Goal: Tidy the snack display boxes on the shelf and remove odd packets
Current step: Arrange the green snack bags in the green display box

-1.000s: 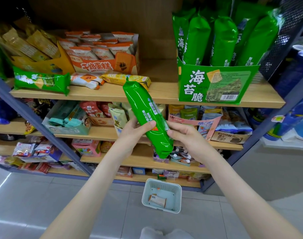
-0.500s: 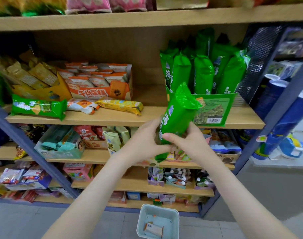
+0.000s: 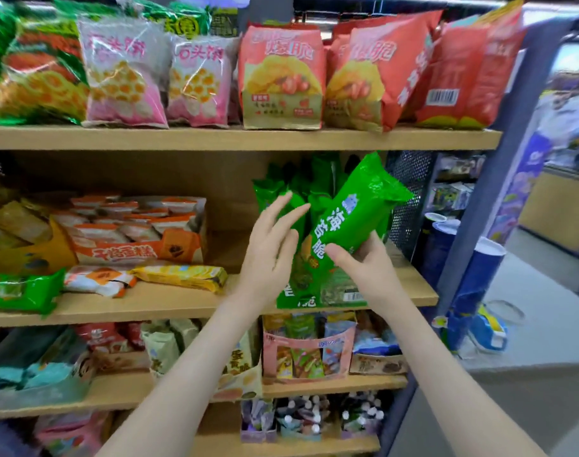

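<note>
The right hand (image 3: 367, 268) grips the lower end of a green seaweed packet (image 3: 357, 219), thumb across its front, holding it tilted with its top leaning right, just above and in front of the green display box (image 3: 334, 293) at the right end of the middle shelf (image 3: 169, 305). The left hand (image 3: 268, 255) is open, fingers straight and spread, just left of that packet and in front of the upright green packets (image 3: 278, 192) in the box; whether it touches them cannot be told. Further left on the same shelf, a yellow packet (image 3: 182, 277), an orange-and-white packet (image 3: 96, 280) and a loose green packet (image 3: 17, 293) lie flat in front of the orange display box (image 3: 129, 253).
</note>
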The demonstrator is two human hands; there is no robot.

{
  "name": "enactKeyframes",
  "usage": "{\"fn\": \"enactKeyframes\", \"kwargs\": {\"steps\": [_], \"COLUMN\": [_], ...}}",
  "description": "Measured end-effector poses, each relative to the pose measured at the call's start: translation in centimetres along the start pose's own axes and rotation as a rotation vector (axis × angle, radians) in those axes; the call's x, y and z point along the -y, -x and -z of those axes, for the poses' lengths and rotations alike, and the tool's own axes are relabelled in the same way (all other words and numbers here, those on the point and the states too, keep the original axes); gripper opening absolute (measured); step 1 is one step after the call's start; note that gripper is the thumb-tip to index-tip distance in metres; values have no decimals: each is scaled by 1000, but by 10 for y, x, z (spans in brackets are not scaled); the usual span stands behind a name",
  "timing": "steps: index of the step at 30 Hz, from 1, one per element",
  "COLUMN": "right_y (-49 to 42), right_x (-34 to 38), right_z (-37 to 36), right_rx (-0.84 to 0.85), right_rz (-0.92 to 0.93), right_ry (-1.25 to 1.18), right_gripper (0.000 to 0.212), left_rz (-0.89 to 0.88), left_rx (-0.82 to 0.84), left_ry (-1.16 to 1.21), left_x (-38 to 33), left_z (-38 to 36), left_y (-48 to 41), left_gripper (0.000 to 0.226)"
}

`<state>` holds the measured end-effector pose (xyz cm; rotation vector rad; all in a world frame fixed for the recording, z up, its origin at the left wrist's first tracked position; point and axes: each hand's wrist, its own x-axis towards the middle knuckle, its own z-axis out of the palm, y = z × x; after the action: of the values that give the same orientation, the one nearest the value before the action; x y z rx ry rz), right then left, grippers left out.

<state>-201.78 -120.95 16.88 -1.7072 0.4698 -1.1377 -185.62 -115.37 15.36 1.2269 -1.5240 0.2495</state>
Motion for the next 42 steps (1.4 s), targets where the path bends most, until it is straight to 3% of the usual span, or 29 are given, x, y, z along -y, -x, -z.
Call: {"fn": "enactKeyframes", "kwargs": {"steps": [2, 7, 10, 15, 21, 24, 26, 28, 31, 36, 39, 42], "right_y": [-1, -3, -8, -15, -23, -23, -24, -23, -24, -29, -30, -31], "right_x": [-2, -3, -4, -2, 1, 1, 0, -2, -4, -5, -9, -8], "right_z": [3, 1, 0, 5, -3, 1, 1, -3, -10, -8, -4, -3], "right_rx": [43, 144, 145, -104, -377, -438, -450, -411, -306, -294, -295, -230], "right_rz": [11, 31, 14, 9, 14, 67, 108, 139, 150, 196, 218, 196], "right_ry": [7, 156, 213, 41, -113, -106, -62, 21, 55, 91, 177, 193], "right_gripper": [39, 45, 45, 30, 69, 58, 56, 68, 43, 41, 34, 44], "left_rz": [-59, -49, -92, 13, 28, 37, 49, 44, 21, -1, 53, 141], "left_rx": [78, 165, 127, 61, 75, 37, 16, -11, -13, 37, 70, 67], "left_ry": [-16, -135, -239, -389, -551, -599, -581, -510, -368, -214, -193, -156], "left_x": [1, 16, 21, 29, 36, 41, 43, 42, 36, 36, 33, 35], "left_z": [-2, -1, 5, 11, 1, 1, 0, 0, 0, -1, -7, -13], "left_y": [-2, -6, -6, 2, 8, 9, 9, 8, 3, -5, -3, -1], "left_gripper": [40, 78, 75, 59, 47, 49, 48, 43, 41, 43, 53, 66]}}
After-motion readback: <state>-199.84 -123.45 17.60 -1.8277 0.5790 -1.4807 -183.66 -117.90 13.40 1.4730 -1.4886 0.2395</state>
